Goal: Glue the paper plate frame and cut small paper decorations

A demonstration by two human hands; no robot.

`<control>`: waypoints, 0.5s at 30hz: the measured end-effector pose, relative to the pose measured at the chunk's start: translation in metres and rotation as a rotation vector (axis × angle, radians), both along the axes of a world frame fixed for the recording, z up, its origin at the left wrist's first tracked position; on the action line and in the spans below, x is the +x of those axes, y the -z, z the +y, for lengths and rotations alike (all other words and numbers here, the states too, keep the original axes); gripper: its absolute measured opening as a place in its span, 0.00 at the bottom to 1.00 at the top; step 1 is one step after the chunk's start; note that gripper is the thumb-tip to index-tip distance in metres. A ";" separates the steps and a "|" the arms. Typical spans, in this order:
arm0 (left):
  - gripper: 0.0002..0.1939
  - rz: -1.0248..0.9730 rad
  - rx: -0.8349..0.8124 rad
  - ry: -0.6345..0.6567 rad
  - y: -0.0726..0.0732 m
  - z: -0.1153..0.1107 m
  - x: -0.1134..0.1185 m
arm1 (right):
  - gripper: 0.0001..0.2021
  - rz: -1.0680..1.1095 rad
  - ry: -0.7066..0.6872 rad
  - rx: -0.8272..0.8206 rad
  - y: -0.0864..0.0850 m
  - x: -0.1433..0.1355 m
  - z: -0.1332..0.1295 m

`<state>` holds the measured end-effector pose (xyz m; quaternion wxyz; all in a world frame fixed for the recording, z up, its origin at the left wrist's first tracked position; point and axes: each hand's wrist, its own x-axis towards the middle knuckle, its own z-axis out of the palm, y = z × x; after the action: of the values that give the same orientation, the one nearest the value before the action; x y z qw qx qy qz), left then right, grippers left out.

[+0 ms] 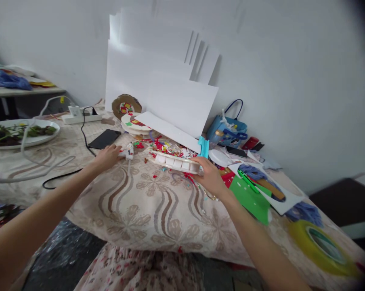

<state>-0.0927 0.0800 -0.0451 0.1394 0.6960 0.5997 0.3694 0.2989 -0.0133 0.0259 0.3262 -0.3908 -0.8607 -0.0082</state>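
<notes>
My right grip (207, 173) pinches the layered disc (174, 157), white blocks (177, 163) already lining its near side (rest hidden); whether my left grip (108, 155) holds the glue gun (128, 152), I can't tell

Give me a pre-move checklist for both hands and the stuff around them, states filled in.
1. Right hand on the layered white piece: ok, it grips the right end.
2. Left hand firmly on the white tool, possibly a glue gun: cannot tell, the fingers are partly hidden.
3. Scraps clear of the layered white piece: not ok, they lie close behind it.
4. Black cable clear of the left forearm: cannot tell, it passes behind the arm in view.
5. Black plug seated in the power strip: cannot tell, too small.
</notes>
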 end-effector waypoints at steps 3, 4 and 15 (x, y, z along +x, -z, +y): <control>0.07 0.000 0.001 0.014 -0.003 -0.003 -0.003 | 0.21 0.001 0.011 -0.003 0.001 0.001 0.000; 0.06 -0.001 0.008 0.020 -0.006 -0.007 -0.004 | 0.21 0.004 0.014 -0.004 0.002 0.001 0.000; 0.15 -0.044 -0.121 -0.065 -0.045 -0.128 0.017 | 0.20 0.015 0.006 -0.014 0.003 -0.001 -0.001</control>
<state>-0.0758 -0.0484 -0.0005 0.1821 0.6585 0.6398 0.3520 0.2978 -0.0144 0.0229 0.3298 -0.3955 -0.8572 -0.0001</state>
